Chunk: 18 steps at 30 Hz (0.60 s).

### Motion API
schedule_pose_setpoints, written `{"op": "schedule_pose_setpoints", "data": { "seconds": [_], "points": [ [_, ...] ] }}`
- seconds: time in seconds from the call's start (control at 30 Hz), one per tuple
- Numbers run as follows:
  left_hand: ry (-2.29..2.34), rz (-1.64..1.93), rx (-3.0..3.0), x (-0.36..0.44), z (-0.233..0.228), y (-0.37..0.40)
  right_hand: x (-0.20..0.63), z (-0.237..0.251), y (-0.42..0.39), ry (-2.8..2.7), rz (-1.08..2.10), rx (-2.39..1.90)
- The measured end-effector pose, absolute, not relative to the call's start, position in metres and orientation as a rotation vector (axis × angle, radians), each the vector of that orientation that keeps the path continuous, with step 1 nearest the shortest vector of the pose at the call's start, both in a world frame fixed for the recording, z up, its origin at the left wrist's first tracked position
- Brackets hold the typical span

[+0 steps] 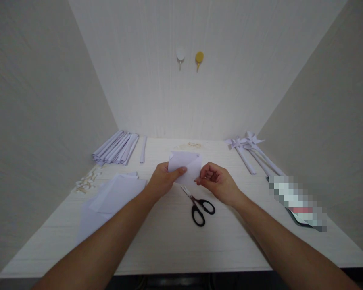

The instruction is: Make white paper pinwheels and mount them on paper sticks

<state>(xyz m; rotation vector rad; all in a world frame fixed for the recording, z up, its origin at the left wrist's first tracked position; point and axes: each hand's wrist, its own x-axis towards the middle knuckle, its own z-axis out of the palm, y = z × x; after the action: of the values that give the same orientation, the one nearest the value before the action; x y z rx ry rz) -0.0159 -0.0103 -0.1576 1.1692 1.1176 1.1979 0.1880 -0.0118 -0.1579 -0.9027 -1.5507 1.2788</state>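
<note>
A small folded white paper piece (186, 166) was pinched at both ends, left hand (163, 179) and right hand (219, 183) gripping it just above black-handled scissors (199, 206) on the pale wood-grain tabletop (169, 241); loose white sheets (115, 197) lay left of the scissors.

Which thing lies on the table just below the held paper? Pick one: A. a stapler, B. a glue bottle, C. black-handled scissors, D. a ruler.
C: the black-handled scissors lie on the table under the folded paper held by the left hand and the right hand.
</note>
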Motion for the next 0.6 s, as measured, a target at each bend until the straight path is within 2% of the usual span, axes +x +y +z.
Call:
{"op": "schedule_pose_setpoints", "data": {
  "seconds": [0.6],
  "points": [
    [1.112,1.17,1.195,-0.0176,-0.16,-0.0093,0.1869,-0.1584,-0.013,-1.482,1.273,-0.899]
  ]
}}
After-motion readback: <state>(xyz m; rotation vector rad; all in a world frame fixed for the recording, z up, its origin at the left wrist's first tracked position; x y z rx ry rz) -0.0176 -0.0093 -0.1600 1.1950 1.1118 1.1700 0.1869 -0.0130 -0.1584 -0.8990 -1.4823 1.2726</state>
